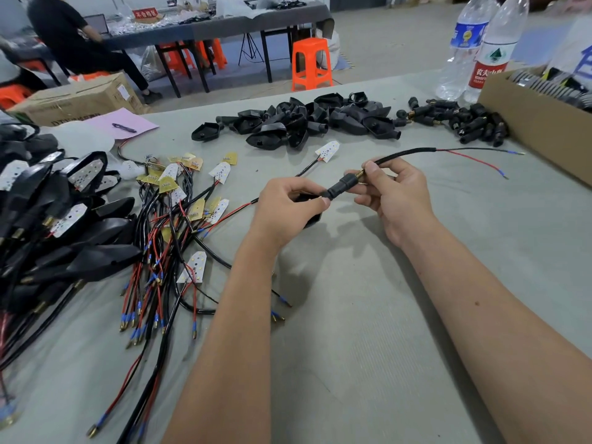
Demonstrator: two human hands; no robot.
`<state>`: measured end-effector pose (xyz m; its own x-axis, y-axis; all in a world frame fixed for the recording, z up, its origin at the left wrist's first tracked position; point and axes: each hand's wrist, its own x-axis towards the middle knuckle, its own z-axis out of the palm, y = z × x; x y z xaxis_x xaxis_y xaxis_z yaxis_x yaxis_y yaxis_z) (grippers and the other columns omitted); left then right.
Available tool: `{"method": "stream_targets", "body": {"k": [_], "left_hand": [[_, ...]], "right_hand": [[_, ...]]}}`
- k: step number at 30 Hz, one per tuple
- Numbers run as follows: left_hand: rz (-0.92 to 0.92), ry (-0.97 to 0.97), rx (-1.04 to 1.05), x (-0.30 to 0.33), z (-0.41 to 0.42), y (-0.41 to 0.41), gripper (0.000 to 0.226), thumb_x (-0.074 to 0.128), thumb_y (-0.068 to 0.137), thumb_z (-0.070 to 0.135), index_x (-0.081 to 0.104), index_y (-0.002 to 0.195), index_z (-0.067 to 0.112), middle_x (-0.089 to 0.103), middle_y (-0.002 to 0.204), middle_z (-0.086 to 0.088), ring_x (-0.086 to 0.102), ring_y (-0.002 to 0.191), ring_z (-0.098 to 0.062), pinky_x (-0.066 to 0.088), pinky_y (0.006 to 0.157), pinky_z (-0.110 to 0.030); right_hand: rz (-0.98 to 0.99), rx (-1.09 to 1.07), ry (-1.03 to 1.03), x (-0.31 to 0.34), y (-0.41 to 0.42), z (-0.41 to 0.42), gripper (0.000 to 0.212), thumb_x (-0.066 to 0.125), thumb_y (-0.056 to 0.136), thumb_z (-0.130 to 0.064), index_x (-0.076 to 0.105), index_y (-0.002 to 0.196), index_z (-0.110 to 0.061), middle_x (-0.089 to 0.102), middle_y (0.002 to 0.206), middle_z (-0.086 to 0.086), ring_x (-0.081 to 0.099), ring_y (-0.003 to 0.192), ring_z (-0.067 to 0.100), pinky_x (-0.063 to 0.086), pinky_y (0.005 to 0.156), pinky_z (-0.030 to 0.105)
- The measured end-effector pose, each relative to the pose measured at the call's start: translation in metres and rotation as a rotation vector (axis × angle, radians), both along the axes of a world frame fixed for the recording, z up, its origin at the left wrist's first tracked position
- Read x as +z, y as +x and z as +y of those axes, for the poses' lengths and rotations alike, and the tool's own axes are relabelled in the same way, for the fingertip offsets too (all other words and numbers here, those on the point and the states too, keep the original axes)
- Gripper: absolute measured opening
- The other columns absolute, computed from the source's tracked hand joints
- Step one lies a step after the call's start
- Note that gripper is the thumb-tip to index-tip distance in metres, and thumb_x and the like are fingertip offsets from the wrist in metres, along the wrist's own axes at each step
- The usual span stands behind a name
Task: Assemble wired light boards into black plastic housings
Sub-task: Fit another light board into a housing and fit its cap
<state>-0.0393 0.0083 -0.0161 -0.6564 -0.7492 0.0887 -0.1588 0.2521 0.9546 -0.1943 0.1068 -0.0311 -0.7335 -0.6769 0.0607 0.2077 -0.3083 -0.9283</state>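
Housing (309, 208): light, rigid plastic; left hand (288, 205) grips its body. Cable (400, 155): limp, thin; right hand (395, 195) fingers pinch brass stem (360, 175).

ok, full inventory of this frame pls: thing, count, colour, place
empty housings: a pile, black, table far centre
stem connectors: a pile, black, far right by the box
cardboard box: one, brown, right edge, holding dark parts
wired light boards: a tangle, white and yellow boards, red and black wires, centre left
loose light board: one, white, below the housing pile
assembled units: a heap, black, left edge
water bottles: two, clear, far right
pink sheet: one, with a pen, far left
stool: one, orange, floor
left hand: grips a black housing
right hand: pinches the black cable at the brass thread
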Motion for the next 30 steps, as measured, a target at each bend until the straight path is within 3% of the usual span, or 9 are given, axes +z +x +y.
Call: {"method": "stream_targets", "body": {"k": [7, 11, 14, 18, 25, 30], "left_hand": [[-0.03, -0.134, 0.047, -0.003, 0.0, 0.0, 0.011, 0.079, 0.08, 0.008, 0.08, 0.084, 0.019, 0.066, 0.065, 0.004, 0.06, 0.06, -0.012, 0.053, 0.063, -0.026], [-0.021, -0.218, 0.066, -0.005, 0.0, -0.001, 0.017, 0.084, 0.076, 0.008, 0.08, 0.085, 0.022, 0.074, 0.076, 0.006, 0.063, 0.066, -0.005, 0.051, 0.064, -0.016], [-0.016, -0.248, 0.079, -0.005, 0.003, -0.003, 0.019, 0.085, 0.074, 0.008, 0.08, 0.087, 0.021, 0.075, 0.079, 0.007, 0.064, 0.068, -0.002, 0.048, 0.065, -0.01], [0.017, -0.194, 0.039, -0.003, 0.008, -0.008, 0.014, 0.083, 0.077, 0.01, 0.079, 0.085, 0.021, 0.074, 0.075, 0.007, 0.064, 0.064, -0.006, 0.052, 0.063, -0.018], [-0.006, -0.232, 0.133, -0.011, 0.012, -0.017, 0.013, 0.08, 0.079, 0.034, 0.071, 0.073, 0.027, 0.07, 0.07, 0.012, 0.06, 0.059, -0.008, 0.048, 0.063, -0.029], [-0.025, -0.223, 0.179, -0.011, 0.012, -0.019, 0.013, 0.079, 0.076, 0.036, 0.07, 0.071, 0.029, 0.068, 0.067, 0.014, 0.06, 0.059, -0.009, 0.052, 0.062, -0.032]], "right_hand": [[0.036, -0.018, 0.043, -0.001, -0.001, 0.0, 0.004, 0.066, 0.099, -0.011, 0.063, 0.096, -0.011, 0.08, 0.095, 0.01, 0.078, 0.079, 0.029, 0.05, 0.046, 0.023], [0.068, -0.067, 0.078, -0.001, 0.001, -0.001, 0.007, 0.069, 0.097, -0.01, 0.065, 0.091, -0.008, 0.08, 0.087, 0.009, 0.078, 0.073, 0.024, 0.048, 0.044, 0.022], [0.043, -0.107, 0.079, -0.002, 0.001, -0.002, 0.009, 0.071, 0.095, -0.009, 0.066, 0.09, -0.005, 0.079, 0.082, 0.009, 0.076, 0.069, 0.022, 0.054, 0.051, 0.022], [-0.016, -0.199, 0.041, -0.004, -0.001, -0.003, 0.013, 0.074, 0.092, -0.004, 0.066, 0.085, 0.001, 0.073, 0.07, 0.01, 0.073, 0.061, 0.02, 0.06, 0.06, 0.025], [0.118, -0.241, 0.093, -0.009, -0.002, -0.006, 0.016, 0.076, 0.09, -0.008, 0.065, 0.079, -0.005, 0.073, 0.065, 0.007, 0.075, 0.061, 0.027, 0.065, 0.069, 0.041], [0.106, -0.199, 0.052, -0.007, -0.001, -0.004, 0.016, 0.073, 0.092, -0.006, 0.062, 0.081, -0.005, 0.071, 0.063, 0.004, 0.074, 0.062, 0.021, 0.063, 0.063, 0.033]]}}
